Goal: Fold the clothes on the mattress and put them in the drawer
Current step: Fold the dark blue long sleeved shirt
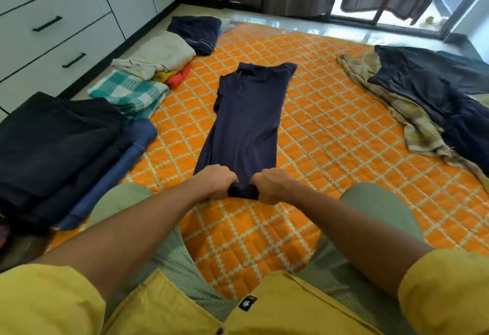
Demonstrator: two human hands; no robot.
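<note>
A person sits on the orange mattress with a dark blue shirt laid out long and narrow in front of them. The shirt lies in the middle of the mattress, between the person's knees and the far edge. Its sides look already folded in, so it is a thin strip.

The left hand and the right hand sit close together at the near end of the shirt. Both hands have their fingers curled around the bottom edge and are pinching the cloth, which is bunched up a little between them.

The step in hand looks like folding this shirt the short way. The next move would likely be to lift the near end and carry it up toward the collar, keeping both corners even so the fold stays neat.

On the left side of the mattress are piles that look already folded: a dark stack, a green checked cloth, a cream cloth and a small blue pile. On the right lies a messy heap that is not folded yet. The white drawers stand just beside the left piles, all closed. So more folding is left, and nothing shows in a drawer yet.
</note>
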